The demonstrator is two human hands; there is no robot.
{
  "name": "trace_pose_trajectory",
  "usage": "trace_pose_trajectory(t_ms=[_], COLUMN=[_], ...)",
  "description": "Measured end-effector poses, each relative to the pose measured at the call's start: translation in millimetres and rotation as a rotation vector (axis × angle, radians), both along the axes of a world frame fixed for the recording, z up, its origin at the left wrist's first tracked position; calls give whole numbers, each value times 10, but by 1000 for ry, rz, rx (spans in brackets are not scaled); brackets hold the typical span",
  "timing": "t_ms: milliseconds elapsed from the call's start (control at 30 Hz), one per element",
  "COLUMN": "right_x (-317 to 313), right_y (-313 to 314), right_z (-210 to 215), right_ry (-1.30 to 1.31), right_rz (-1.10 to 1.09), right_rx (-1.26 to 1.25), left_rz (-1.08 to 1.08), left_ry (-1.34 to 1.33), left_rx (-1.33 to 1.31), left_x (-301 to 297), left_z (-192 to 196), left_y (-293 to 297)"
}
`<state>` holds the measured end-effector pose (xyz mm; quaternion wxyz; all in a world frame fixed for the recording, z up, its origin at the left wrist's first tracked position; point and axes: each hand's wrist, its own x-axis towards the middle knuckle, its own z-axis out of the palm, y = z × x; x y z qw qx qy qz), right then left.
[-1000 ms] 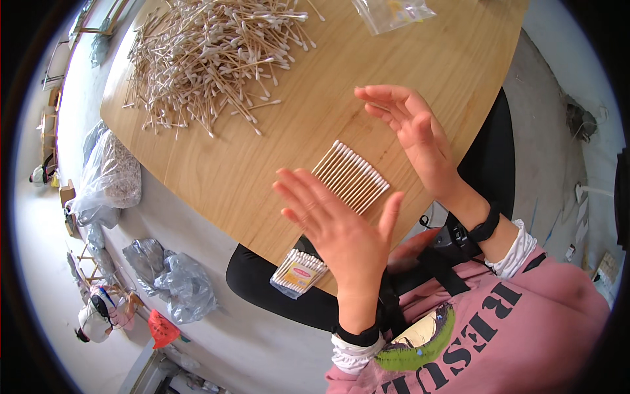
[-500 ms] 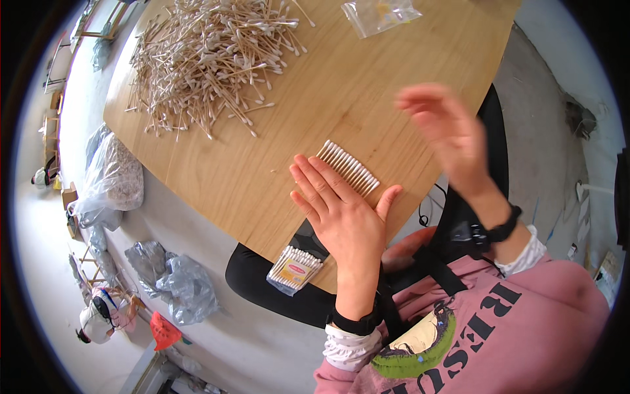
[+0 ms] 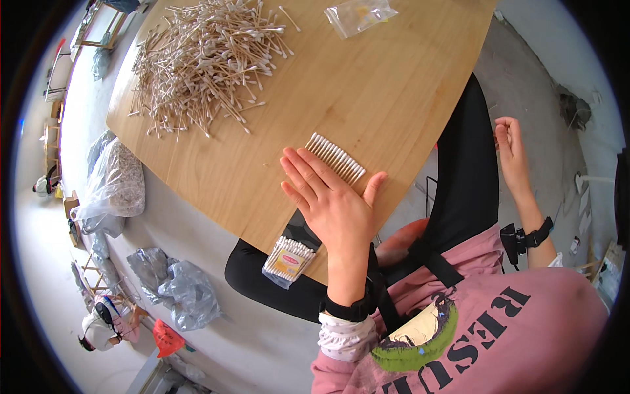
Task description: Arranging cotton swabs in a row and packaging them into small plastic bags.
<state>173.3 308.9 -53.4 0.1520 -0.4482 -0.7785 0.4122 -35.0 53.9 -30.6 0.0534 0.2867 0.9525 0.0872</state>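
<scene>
My left hand (image 3: 336,209) lies flat, fingers spread and palm down, over a neat row of cotton swabs (image 3: 338,157) on the wooden table. White swab tips show beyond its fingers; the covered ends are hidden. Off the table's right side, over the floor, my right hand (image 3: 515,157) is raised with fingers loosely bent and nothing visible in it. A clear packet of cotton swabs (image 3: 289,261) with a yellow and pink label rests at the table's near edge, left of my left wrist. Beside it is a dark flat object (image 3: 300,230), partly covered by the hand.
A large loose pile of cotton swabs (image 3: 203,62) covers the table's far left. A clear plastic bag (image 3: 359,16) lies at the far edge. Stuffed plastic bags (image 3: 115,180) and grey plastic bags (image 3: 184,289) are on the floor at left. Another person (image 3: 108,322) is farther off.
My right hand has swung right, from above the table's right edge to out over the floor. My left hand stays flat on the swab row. The view has shifted slightly.
</scene>
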Motion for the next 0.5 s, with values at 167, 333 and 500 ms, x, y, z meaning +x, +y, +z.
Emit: trace_pose_trajectory(t_ms=[167, 333, 500], right_x=[81, -183, -104], right_y=[-41, -142, -102], right_z=[136, 94, 16], right_ry=[-54, 47, 82], right_rz=[10, 24, 19], right_rx=[-87, 161, 149], left_rz=[-5, -17, -2], left_ry=[21, 7, 33], left_rx=[11, 17, 17], left_x=[-10, 15, 15], left_z=[-1, 1, -42], left_y=[-51, -21, -21])
